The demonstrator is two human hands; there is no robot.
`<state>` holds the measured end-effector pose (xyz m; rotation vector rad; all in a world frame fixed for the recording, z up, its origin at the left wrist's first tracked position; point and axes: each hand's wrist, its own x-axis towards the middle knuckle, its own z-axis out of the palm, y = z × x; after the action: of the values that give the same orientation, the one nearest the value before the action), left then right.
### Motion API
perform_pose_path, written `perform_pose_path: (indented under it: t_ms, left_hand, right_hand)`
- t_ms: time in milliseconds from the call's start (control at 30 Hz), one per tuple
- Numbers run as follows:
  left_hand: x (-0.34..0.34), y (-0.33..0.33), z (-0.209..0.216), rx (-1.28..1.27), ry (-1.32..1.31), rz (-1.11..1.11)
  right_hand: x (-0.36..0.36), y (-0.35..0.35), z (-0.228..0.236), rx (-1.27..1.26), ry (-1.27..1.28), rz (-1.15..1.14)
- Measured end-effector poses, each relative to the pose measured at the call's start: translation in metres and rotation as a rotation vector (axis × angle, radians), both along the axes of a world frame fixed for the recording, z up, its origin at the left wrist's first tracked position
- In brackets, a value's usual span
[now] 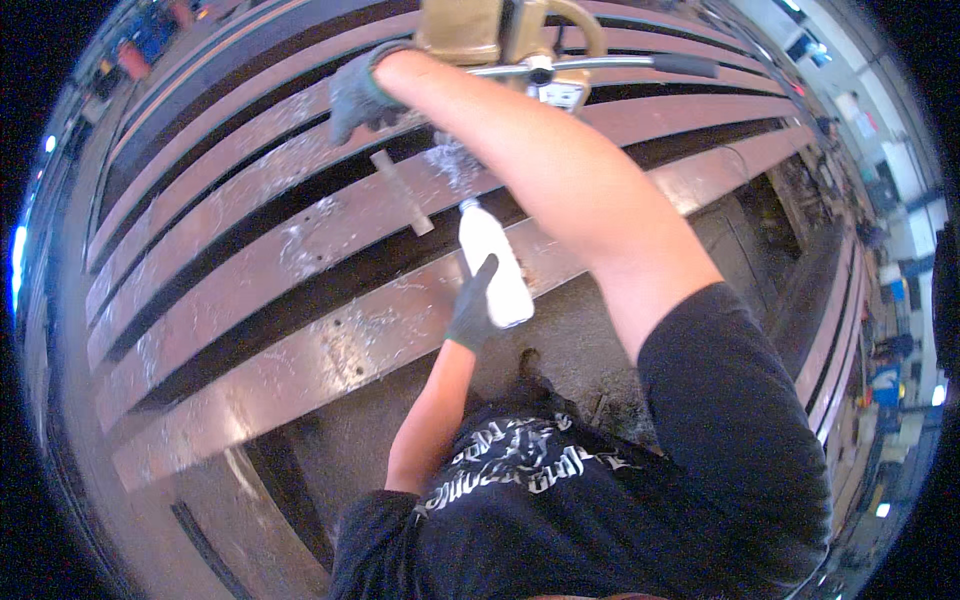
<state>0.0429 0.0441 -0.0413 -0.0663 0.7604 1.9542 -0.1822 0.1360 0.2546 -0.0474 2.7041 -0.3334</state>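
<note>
My left hand (474,305), in a dark glove, is closed around a white plastic bottle (494,262), its narrow tip tilted up and away from me. Beyond the tip, a heap of metal shavings (455,165) lies on a steel beam. My right arm reaches across to the upper left. The gloved right hand (362,98) is curled at the left end of a crosswise lever (610,64) on a tan drilling machine (460,28); my wrist and forearm hide part of the hold. Between the hands, a flat metal strip (402,193) bridges two beams.
Several long reddish-brown steel beams (240,425) lie side by side with dark gaps between them. Shavings and drilled holes (322,210) mark their faces. More beams (845,310) stand at the right. Workshop clutter fills the far right edge.
</note>
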Motion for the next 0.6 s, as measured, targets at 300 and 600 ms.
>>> perform_pose_path:
  t_ms: [300, 600]
  left_hand:
    - [-0.003, -0.001, -0.003, 0.004, -0.007, 0.010]
    - [-0.003, -0.004, -0.002, 0.016, -0.008, 0.014]
  right_hand:
    - [0.005, -0.008, 0.001, -0.024, 0.045, -0.005]
    - [-0.013, -0.004, -0.013, 0.030, 0.038, 0.044]
